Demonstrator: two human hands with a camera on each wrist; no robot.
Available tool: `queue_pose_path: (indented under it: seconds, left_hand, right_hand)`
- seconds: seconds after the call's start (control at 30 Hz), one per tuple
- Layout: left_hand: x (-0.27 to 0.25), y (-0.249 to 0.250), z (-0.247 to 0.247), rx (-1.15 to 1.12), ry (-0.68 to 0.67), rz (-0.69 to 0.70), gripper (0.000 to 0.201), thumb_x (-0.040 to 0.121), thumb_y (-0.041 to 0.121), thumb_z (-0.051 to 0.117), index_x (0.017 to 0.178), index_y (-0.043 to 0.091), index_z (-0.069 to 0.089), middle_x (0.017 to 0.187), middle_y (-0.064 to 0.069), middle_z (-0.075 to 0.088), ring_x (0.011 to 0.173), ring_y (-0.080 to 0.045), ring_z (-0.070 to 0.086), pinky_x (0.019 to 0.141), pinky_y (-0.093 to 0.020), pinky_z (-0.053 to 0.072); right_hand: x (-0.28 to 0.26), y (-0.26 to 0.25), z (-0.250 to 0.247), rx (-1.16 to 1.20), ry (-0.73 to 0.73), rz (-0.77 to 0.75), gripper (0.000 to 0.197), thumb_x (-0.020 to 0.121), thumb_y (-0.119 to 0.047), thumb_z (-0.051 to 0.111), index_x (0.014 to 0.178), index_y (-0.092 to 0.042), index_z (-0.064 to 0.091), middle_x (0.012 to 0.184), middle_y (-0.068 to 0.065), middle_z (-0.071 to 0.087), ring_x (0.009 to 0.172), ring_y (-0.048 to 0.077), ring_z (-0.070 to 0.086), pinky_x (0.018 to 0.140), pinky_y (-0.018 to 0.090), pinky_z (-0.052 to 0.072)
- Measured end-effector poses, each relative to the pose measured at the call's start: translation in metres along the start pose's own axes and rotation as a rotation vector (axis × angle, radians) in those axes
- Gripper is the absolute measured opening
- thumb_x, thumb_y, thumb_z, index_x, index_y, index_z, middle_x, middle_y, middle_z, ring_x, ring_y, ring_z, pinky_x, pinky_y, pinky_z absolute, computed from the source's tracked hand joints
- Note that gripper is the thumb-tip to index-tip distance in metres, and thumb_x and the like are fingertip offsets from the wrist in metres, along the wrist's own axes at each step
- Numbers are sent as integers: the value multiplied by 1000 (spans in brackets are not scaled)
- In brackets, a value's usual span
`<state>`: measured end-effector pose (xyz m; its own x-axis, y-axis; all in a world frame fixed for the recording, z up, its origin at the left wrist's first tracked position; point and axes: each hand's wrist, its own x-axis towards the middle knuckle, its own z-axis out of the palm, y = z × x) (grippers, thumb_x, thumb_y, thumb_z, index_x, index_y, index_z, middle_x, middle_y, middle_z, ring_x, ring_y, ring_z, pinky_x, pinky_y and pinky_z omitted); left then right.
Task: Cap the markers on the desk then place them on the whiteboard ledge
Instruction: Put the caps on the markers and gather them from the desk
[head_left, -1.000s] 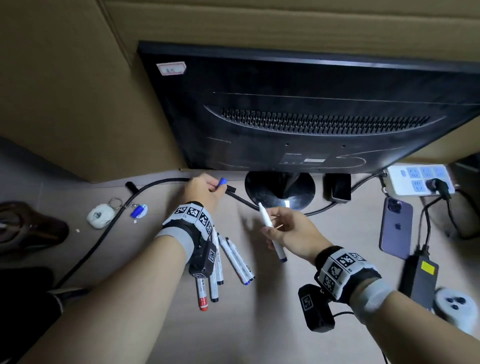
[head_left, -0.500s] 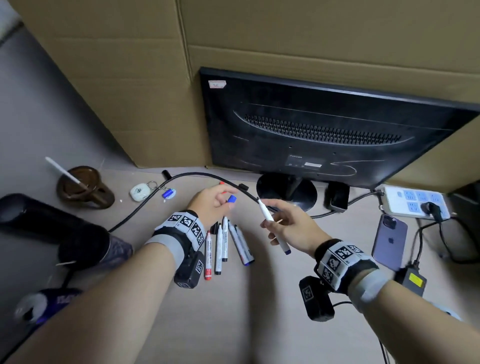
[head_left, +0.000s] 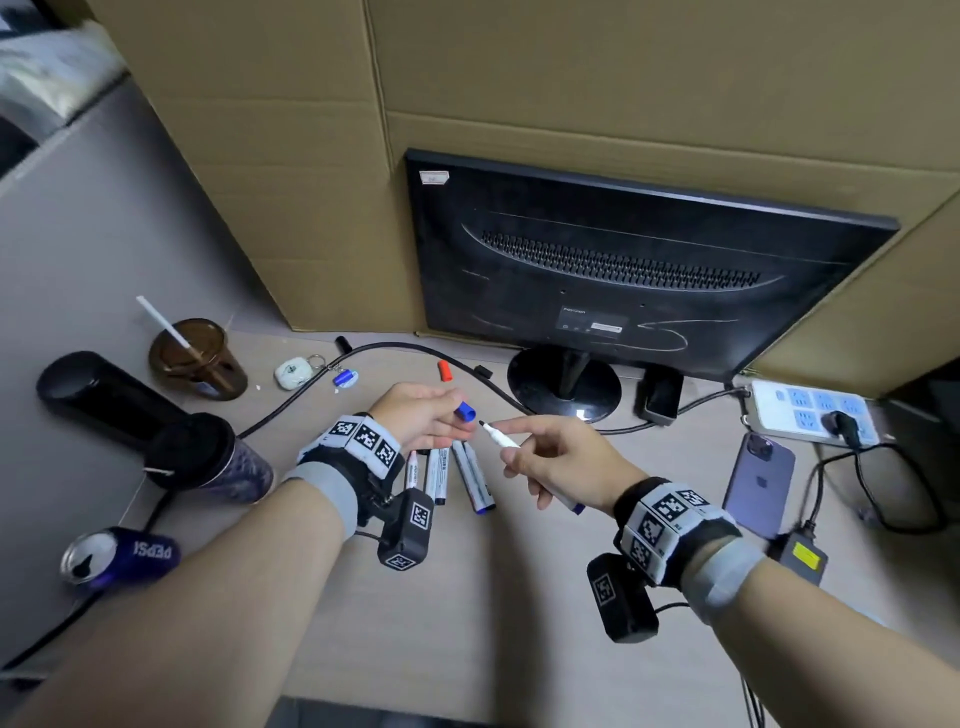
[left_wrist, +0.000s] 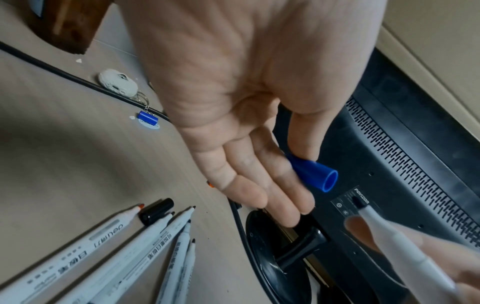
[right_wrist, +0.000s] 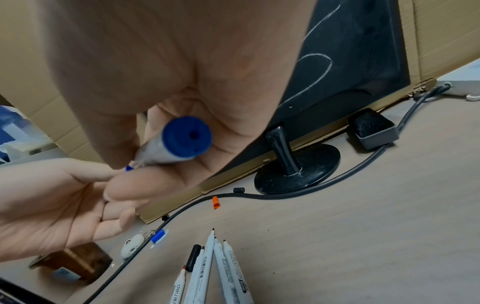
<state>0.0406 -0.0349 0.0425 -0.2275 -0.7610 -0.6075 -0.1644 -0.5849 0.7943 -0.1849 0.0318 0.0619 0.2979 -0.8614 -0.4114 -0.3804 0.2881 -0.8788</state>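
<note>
A blue cap (left_wrist: 314, 174) is pinched between the thumb and the fingers (left_wrist: 272, 170) of the left hand (head_left: 415, 410), with its open mouth turned toward the other hand. An uncapped marker (head_left: 501, 440) is gripped in the curled fingers of the right hand (head_left: 561, 462); its dark tip points at the cap, and a small gap is seen between tip and mouth. The blue end plug of this marker is visible in the right wrist view, so the colours seem to match.

For the step in hand, the capping, the marker should be brought along the axis of the cap, so that the tip enters the mouth straight and is not rubbed on the rim. The cap is probably to be pushed until it seats firmly; a light pinch may slip, so a firmer hold near the closed end is advised.

Below the hands, several more markers (head_left: 470, 475) lie side by side on the bench (head_left: 467, 597), most with bare tips. A black cap (left_wrist: 157, 210) rests among their tips, and a red cap (head_left: 443, 370) lies farther back, beside the black cable (head_left: 291, 405) and near the monitor stand (head_left: 563, 387). The whiteboard ledge is not seen in any view, so placing is judged to be well ahead.
</note>
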Motion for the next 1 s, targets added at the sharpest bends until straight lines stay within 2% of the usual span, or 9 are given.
queue_pose_path:
  seconds: [0.13, 0.27, 0.33, 0.5, 0.6, 0.67, 0.8, 0.9, 1.0]
  left_hand:
    - [-2, -2, 8, -9, -7, 32, 33, 103, 27, 62, 119, -1, 67, 98, -17, 81, 96, -26, 79, 100, -41, 58]
    - [-3, -3, 14, 48, -55, 76, 22, 102, 27, 63, 110, 8, 70, 101, -15, 81, 97, -24, 79, 101, -43, 57]
    - [-3, -2, 16, 97, -62, 93, 19, 100, 25, 66, 111, 9, 67, 102, -14, 81, 95, -24, 80, 100, -44, 57]
    - [-4, -1, 22, 197, -72, 141, 26, 97, 29, 70, 110, 6, 70, 99, -9, 82, 93, -21, 80, 96, -45, 58]
    - [-6, 4, 22, 240, -85, 146, 28, 101, 43, 60, 106, 23, 79, 105, 3, 81, 95, -18, 78, 91, -40, 58]
    - [-8, 7, 23, 295, -102, 148, 30, 101, 50, 56, 98, 36, 82, 104, 16, 79, 93, -15, 70, 85, -35, 57]
    - [-11, 12, 28, 250, -201, 75, 40, 103, 54, 48, 94, 37, 83, 113, 17, 77, 96, -17, 63, 95, -40, 54]
    - [-10, 9, 24, 258, -191, 69, 44, 104, 58, 41, 118, 37, 77, 127, 5, 71, 96, -17, 62, 87, -33, 50]
    - [-5, -1, 15, 260, -149, 42, 47, 105, 58, 38, 125, 33, 73, 127, 0, 68, 92, -15, 62, 80, -28, 47]
  right_hand:
    - [-3, -1, -1, 15, -5, -1, 29, 101, -16, 68, 126, -30, 72, 77, -1, 77, 63, 27, 61, 66, 51, 62]
    - [-3, 6, -2, -4, -4, -5, 26, 101, -22, 68, 112, -46, 72, 81, 2, 79, 61, 24, 64, 68, 74, 55]
    - [-3, 8, -4, -11, -8, -7, 23, 101, -24, 68, 115, -42, 73, 82, 1, 78, 61, 22, 64, 69, 74, 55]
    - [-1, 7, -7, -78, -4, -8, 19, 104, -24, 63, 120, -26, 73, 93, -1, 79, 60, 16, 65, 63, 59, 60]
    - [2, 8, -11, -113, -3, 28, 21, 108, -20, 53, 123, -26, 67, 97, -5, 72, 62, 13, 57, 50, 27, 50]
    - [3, 5, -12, -24, 2, 96, 24, 110, -30, 50, 116, -20, 70, 88, -8, 61, 61, 12, 43, 52, 18, 36]
    - [2, 1, -11, 16, -22, 194, 56, 98, -77, 36, 72, -33, 57, 70, -9, 43, 60, 13, 29, 58, 28, 24]
    - [4, 4, -12, 171, 36, 176, 61, 98, -70, 46, 58, -25, 37, 67, 2, 22, 62, 20, 17, 61, 37, 14]
    - [2, 8, -16, 378, 114, 141, 53, 92, -54, 51, 58, -21, 25, 67, 6, 11, 59, 21, 11, 55, 34, 13]
